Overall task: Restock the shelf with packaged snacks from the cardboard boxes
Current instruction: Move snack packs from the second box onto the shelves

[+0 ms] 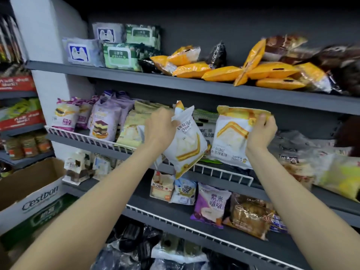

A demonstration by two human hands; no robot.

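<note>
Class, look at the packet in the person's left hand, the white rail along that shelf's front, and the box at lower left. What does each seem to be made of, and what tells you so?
Packet: thin glossy plastic film, apparently; it creases and catches light.
White rail: thin rods, probably coated metal wire.
Box: corrugated cardboard, matte brown inside, white printed outside.

left hand [160,124] grips white packet [188,145] | right hand [261,131] grips another packet [231,133] (upside down)

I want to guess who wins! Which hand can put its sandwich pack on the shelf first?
Probably the right hand: its yellow-and-white sandwich pack is already over the wire rail. The left hand holds its pack tilted, in front.
</note>
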